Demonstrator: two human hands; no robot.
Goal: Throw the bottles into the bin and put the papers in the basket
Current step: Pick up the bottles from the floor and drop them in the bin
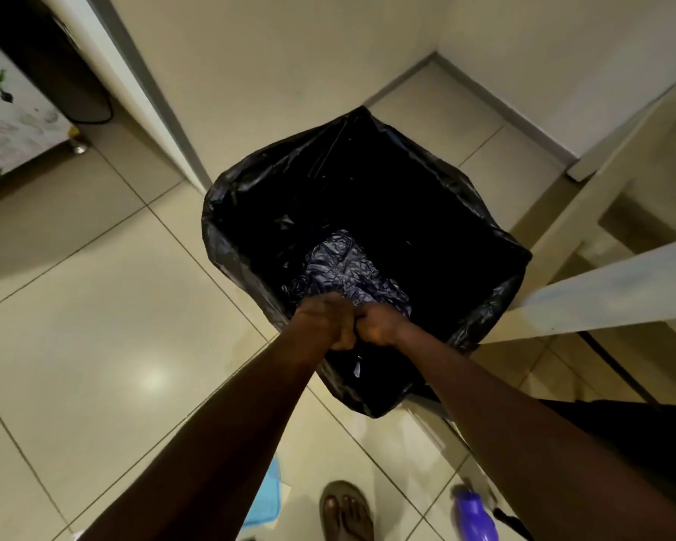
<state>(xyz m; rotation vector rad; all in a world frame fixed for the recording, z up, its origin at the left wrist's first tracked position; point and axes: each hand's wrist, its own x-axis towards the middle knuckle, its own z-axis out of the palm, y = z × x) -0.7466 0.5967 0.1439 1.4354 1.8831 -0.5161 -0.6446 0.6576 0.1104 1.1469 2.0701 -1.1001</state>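
A square bin (250, 244) lined with a black plastic bag stands on the tiled floor in a corner. Its inside looks dark and I cannot see its contents. My left hand (328, 320) and my right hand (379, 324) are side by side at the bin's near rim, both gripping a bunched fold of the black liner (348, 267). A purple bottle (475, 515) lies on the floor at the bottom right, beside my right forearm. A light blue paper or folder (268, 497) lies on the floor under my left forearm.
A white door frame (141, 83) runs along the bin's left. A pale table leg and rail (601, 294) crowd the bin's right side. A patterned cabinet (12, 123) stands far left. My sandalled foot (346, 509) is at the bottom edge.
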